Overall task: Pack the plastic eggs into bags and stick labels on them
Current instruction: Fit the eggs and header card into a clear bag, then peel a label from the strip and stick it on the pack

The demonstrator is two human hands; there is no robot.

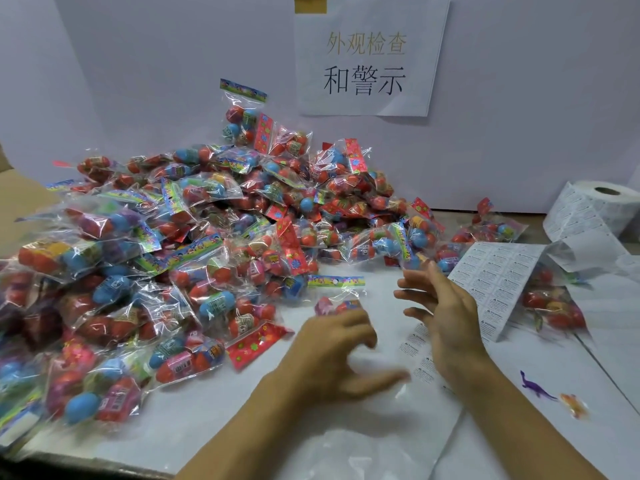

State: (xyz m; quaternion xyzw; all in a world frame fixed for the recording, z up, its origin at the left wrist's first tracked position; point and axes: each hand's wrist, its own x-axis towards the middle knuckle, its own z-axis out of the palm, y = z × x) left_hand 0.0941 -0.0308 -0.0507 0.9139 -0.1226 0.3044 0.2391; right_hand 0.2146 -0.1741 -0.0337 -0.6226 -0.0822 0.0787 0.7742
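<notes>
A big pile of clear bags of plastic eggs (207, 237) covers the left and middle of the white table (214, 420). One bag of eggs (337, 296) with a blue-and-yellow header lies alone at the pile's near edge. My left hand (332, 351) sits just in front of it, blurred, fingers loosely curled against its near end and thumb spread wide to the right. My right hand (446, 313) hovers beside it with straight, spread fingers, above a strip of white labels (419, 355). A label sheet (495, 282) runs back to a label roll (602, 209).
More bags of eggs (554, 306) lie partly under the label sheet on the right. A purple toy dinosaur (535, 386) and an orange toy (573, 405) rest at the near right. A paper sign (367, 57) hangs on the wall behind. Empty clear plastic (363, 445) lies between my forearms.
</notes>
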